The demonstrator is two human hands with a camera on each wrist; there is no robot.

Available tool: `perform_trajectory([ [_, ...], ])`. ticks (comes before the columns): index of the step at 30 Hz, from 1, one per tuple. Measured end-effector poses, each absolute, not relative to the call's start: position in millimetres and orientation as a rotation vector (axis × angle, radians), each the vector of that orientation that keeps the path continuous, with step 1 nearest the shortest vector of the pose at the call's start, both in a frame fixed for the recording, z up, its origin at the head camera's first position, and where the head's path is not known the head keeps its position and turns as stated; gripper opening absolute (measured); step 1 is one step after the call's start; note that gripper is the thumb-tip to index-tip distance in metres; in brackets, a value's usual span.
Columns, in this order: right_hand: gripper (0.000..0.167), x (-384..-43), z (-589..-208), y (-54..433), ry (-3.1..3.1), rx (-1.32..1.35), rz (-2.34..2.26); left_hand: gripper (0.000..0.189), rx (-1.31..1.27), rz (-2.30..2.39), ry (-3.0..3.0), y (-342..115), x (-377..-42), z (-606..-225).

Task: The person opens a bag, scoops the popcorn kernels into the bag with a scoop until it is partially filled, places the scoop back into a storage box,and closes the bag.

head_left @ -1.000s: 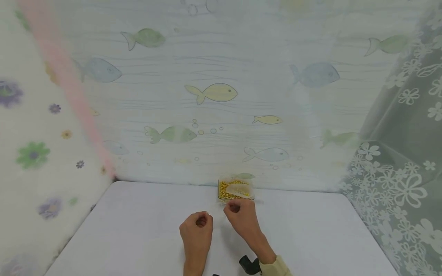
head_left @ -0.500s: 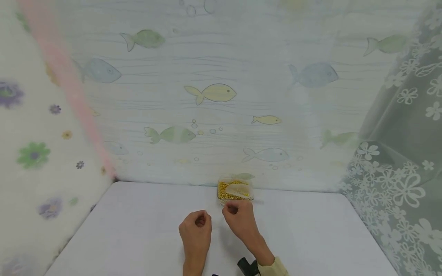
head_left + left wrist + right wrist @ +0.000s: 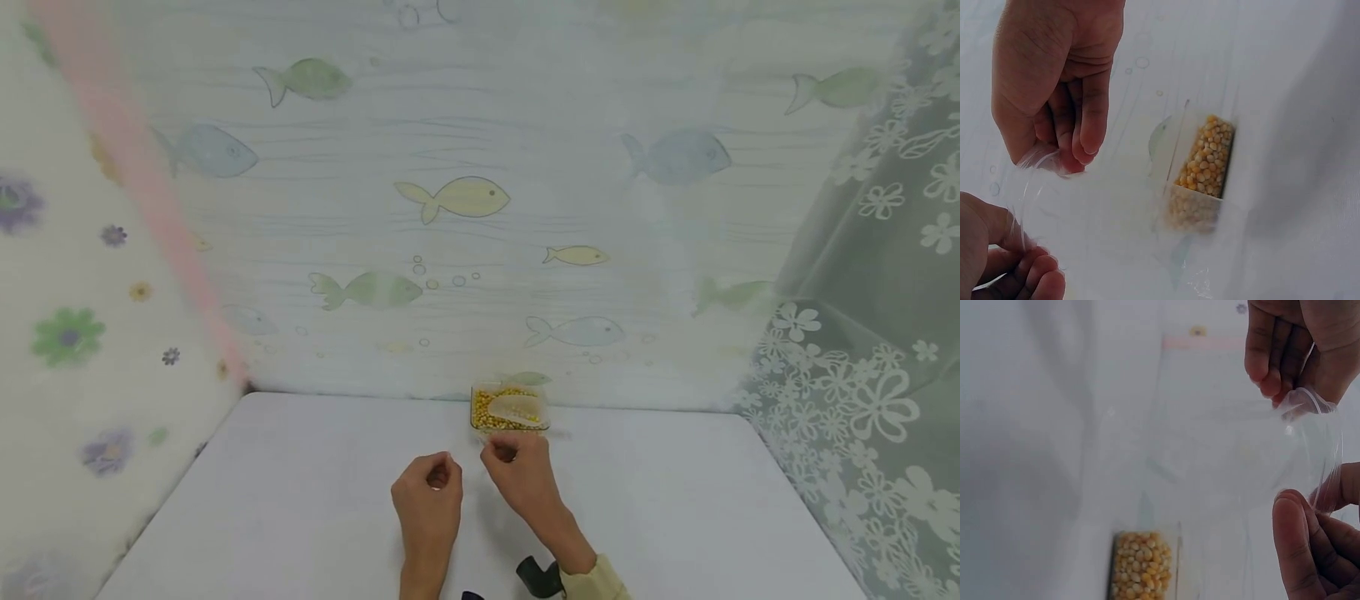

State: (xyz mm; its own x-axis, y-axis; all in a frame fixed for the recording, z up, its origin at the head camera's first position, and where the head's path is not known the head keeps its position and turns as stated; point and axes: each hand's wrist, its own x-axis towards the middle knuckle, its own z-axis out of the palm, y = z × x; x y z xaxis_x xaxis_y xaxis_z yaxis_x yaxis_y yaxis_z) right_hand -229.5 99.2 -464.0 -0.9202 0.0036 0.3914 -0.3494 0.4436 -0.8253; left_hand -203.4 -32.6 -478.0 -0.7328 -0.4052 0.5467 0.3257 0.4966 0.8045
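Both hands hold a clear plastic bag [image 3: 1307, 440] by its mouth, which curves between them with thin ridges along the rim. In the head view, my left hand [image 3: 427, 508] pinches one side of it, thumb against fingers. The right hand [image 3: 525, 475] pinches the opposite side, a little farther forward. The bag's body is so transparent that its lower end is hard to make out, and no contents show in it. Just beyond the right hand stands a clear rectangular container [image 3: 474, 417] of yellow corn kernels [image 3: 1207, 162], with a whitish translucent scoop [image 3: 513, 408] lying on them.
A white table [image 3: 300, 483] runs back to a fish-patterned curtain [image 3: 465, 250], close behind the container. Flower-patterned fabric [image 3: 71, 333] hangs on the left, and sheer floral fabric [image 3: 862, 400] on the right. A black device [image 3: 536, 575] sits near the right sleeve.
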Motion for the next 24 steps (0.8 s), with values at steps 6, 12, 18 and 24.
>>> perform_trajectory([
  [6,0.015,-228.8,-466.6,101.6,-2.376,0.279,1.452,0.014,0.034,-1.249,-1.989,-32.8,-204.8,-480.0],
  [12,0.015,-227.3,-468.7,104.8,-2.372,0.284,1.467,0.013,0.016,-1.245,-1.963,-32.6,-206.2,-481.3],
  [18,0.013,-228.1,-468.7,108.4,-2.385,0.262,1.45,0.014,-0.014,-1.256,-1.921,-30.7,-205.8,-481.4],
  [24,0.013,-228.5,-468.4,111.1,-2.387,0.272,1.454,0.014,-0.013,-1.262,-1.914,-29.6,-205.2,-479.7],
])
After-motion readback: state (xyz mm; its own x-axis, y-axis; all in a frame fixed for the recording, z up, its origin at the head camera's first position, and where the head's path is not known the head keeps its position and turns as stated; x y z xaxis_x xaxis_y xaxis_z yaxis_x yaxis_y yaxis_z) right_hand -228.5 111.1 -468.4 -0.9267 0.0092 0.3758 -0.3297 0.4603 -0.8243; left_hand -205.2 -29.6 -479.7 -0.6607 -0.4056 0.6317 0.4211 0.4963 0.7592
